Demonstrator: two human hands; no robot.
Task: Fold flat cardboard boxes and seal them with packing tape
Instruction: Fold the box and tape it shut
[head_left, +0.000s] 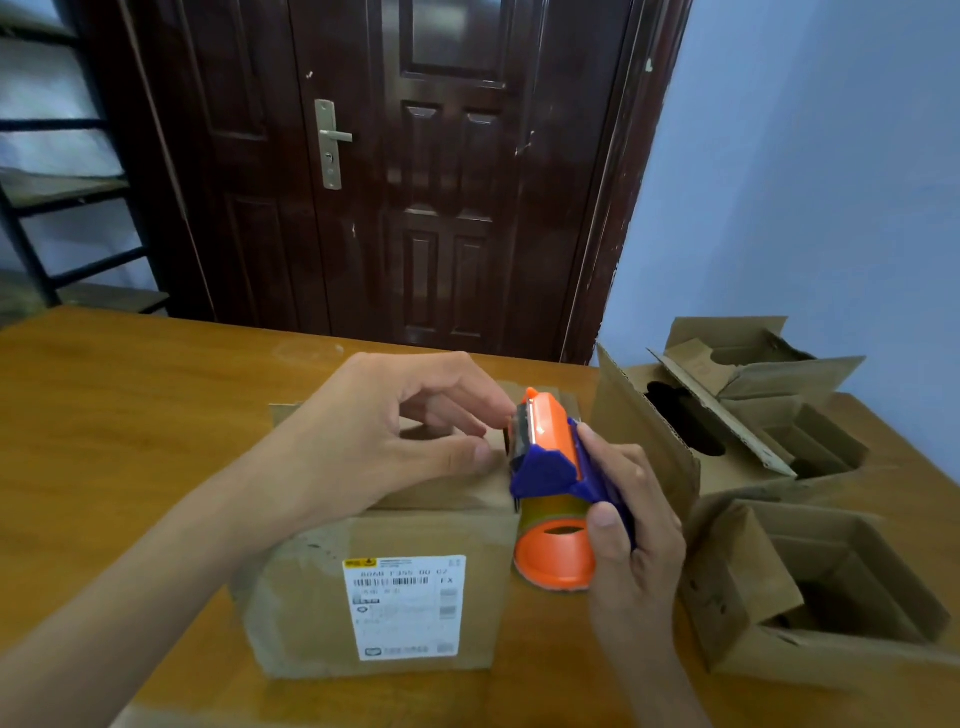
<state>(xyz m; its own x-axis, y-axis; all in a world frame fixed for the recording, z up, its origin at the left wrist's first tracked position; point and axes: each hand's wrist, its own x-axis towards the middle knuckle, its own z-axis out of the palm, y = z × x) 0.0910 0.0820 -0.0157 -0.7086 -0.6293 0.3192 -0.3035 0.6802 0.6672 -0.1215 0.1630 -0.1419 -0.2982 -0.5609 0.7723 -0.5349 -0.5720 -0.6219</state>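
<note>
Fingers (457, 415) of the left hand (374, 436) curl in loosely above the top of the closed box, thumb and forefinger tips drawn close together right at the toothed front edge of the tape dispenser; whether they pinch a tape end cannot be told. Smooth, glossy and honey-coloured, the wooden table (130, 415) carries everything. On it the closed box (384, 587), dull brown corrugated card with scuffed faces and slightly crushed corners, sits in the middle, a white printed label (405, 608) with barcodes stuck flat on its near side. To the right, two open boxes stand just beside each other: the farther one (737, 410) with flaps raised and cut-out card inserts inside, the nearer one (810, 587) with its flaps spread and a square hollow showing. The tape dispenser (556, 478), hard shiny plastic in orange and blue with a round orange hub, is held at the closed box's right top edge. The right hand (628, 525) wraps its handle, thumb lying along the near side, wrist angled upward from below.
</note>
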